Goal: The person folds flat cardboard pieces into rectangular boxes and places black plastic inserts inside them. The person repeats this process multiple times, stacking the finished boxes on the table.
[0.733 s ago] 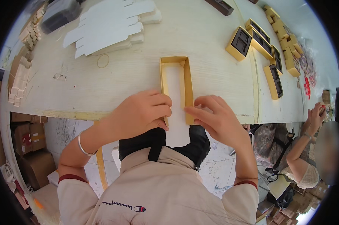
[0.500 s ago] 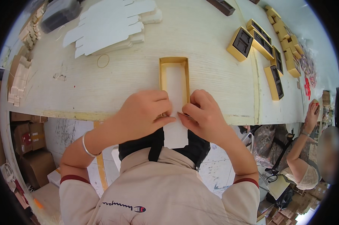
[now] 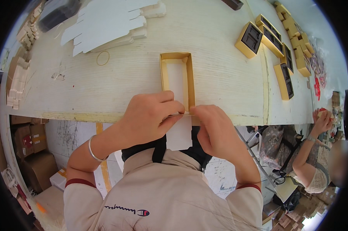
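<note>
A long, shallow yellow cardboard box (image 3: 177, 75) with a white inside lies on the pale table (image 3: 143, 77), its near end at the table's front edge. My left hand (image 3: 149, 115) and my right hand (image 3: 214, 129) meet at that near end. Thumb and fingers of both pinch the box's near flap, which hangs white over the edge (image 3: 179, 133). A silver bangle (image 3: 92, 149) sits on my left wrist.
A stack of white die-cut card blanks (image 3: 108, 23) lies at the back left, a rubber band (image 3: 102, 58) beside it. Yellow boxes with black inserts (image 3: 272, 42) line the right. Brown cartons (image 3: 27, 154) stand under the table. Another person (image 3: 312, 154) sits at the right.
My right hand has slid left and closer to the left one, so both now pinch together at the box's near end. The box stays in place.
</note>
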Motion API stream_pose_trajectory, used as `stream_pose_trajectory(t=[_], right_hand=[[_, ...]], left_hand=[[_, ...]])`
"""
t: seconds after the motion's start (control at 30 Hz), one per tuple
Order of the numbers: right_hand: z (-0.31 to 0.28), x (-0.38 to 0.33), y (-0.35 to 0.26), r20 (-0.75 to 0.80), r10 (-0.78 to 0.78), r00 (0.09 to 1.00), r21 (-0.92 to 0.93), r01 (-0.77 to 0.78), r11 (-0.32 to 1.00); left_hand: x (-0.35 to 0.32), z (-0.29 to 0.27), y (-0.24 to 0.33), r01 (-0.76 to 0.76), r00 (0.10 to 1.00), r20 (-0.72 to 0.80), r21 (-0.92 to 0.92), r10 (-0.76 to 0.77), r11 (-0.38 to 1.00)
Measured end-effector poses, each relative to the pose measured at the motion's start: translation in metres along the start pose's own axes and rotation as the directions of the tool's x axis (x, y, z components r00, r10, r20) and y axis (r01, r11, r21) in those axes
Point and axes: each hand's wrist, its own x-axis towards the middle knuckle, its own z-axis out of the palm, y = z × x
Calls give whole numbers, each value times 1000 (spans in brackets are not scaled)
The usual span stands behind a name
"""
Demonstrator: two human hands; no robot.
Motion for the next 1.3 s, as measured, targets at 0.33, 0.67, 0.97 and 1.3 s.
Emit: stream_pose_trajectory(t=[0.33,0.67,0.97,1.3], right_hand=[[16,-4,12,-141,-147,979,21,152,988],[23,10,1,-194,266,944,463,-151,873],[35,1,2,-248,-32,968,-81,12,997],[25,4,2,-192,174,966,240,-126,963]], left_hand=[[4,-11,0,177,972,191,-219,-136,959],[3,-17,0,268,959,212,-484,-186,833],[9,-8,1,107,994,34,-293,-102,950],[14,-3,11,183,982,14,-267,-186,946]])
